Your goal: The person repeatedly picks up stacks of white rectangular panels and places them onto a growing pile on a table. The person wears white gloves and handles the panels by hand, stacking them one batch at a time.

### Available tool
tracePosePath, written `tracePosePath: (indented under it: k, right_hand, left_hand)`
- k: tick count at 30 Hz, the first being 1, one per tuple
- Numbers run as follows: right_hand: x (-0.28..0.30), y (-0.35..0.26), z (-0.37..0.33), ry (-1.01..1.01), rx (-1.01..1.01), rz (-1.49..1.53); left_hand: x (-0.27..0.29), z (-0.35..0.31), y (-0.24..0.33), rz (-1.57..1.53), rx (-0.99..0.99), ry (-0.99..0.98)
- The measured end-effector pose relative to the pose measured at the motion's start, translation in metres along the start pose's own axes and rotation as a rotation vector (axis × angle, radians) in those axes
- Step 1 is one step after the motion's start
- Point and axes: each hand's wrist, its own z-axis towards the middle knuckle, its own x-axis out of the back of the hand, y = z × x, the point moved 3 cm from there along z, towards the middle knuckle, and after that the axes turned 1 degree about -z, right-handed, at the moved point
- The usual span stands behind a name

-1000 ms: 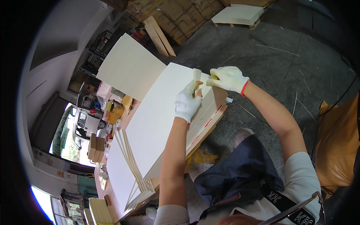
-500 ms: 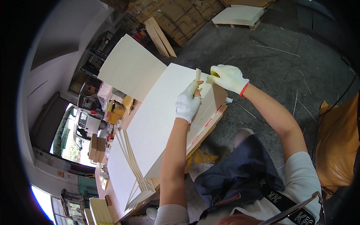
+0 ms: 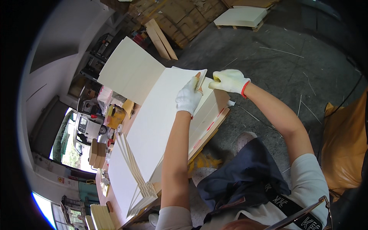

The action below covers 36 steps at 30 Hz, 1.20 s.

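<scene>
Left hand [image 3: 188, 97] and right hand [image 3: 230, 81], both in white knit gloves, work close together in the head view at one corner of a stack [image 3: 211, 108] of pale sheets marked with red along its side. The left hand lies over the right-hand edge of the top white sheet [image 3: 153, 126], bare finger and thumb showing through its glove and apparently pinched on that edge, where the corner curls upward. The right hand, red at the cuff, is curled just to the right of it, with a small gap between finger and thumb; whether anything sits in its grip cannot be told, nor whether its tips touch the stack's corner just beside them.

From the left hand, the white sheet spreads mainly leftward, its long axis running diagonally from just ahead of that hand back toward the person's left side. The left hand is the nearer of the two, on the sheet itself; the right hand is beyond its raised edge, slightly apart.

Farther left and nearer the person, a fanned pile [image 3: 132, 168] of sheets rests on the surface [image 3: 130, 119]. Ahead and to the left of both hands, a broad cream panel [image 3: 132, 69] slants upward.
</scene>
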Motion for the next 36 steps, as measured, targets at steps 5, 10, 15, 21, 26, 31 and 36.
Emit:
tracePosePath:
  k: [5,10,15,21,26,31,36]
  right_hand:
    - [0.008,-0.014,0.006,0.324,0.238,-0.198]
    - [0.012,-0.014,0.014,0.185,0.126,0.118]
    - [0.008,0.008,0.007,0.308,0.02,0.232]
    - [0.004,0.017,-0.009,0.134,-0.052,0.129]
    - [0.001,0.003,-0.008,0.217,0.183,-0.178]
    - [0.003,-0.007,0.006,0.481,0.512,-0.169]
    - [-0.002,-0.015,0.015,0.039,0.009,0.425]
  left_hand:
    - [-0.003,-0.002,-0.013,-0.188,0.06,-0.051]
    - [-0.002,-0.023,-0.003,-0.229,0.027,-0.089]
    - [-0.008,-0.019,-0.019,-0.546,0.097,-0.116]
    - [-0.002,-0.019,-0.016,-0.541,0.03,-0.107]
    - [0.006,-0.029,-0.002,-0.543,0.087,0.046]
    - [-0.001,-0.022,-0.015,-0.428,0.107,-0.086]
    - [0.002,-0.023,-0.015,-0.406,0.065,-0.048]
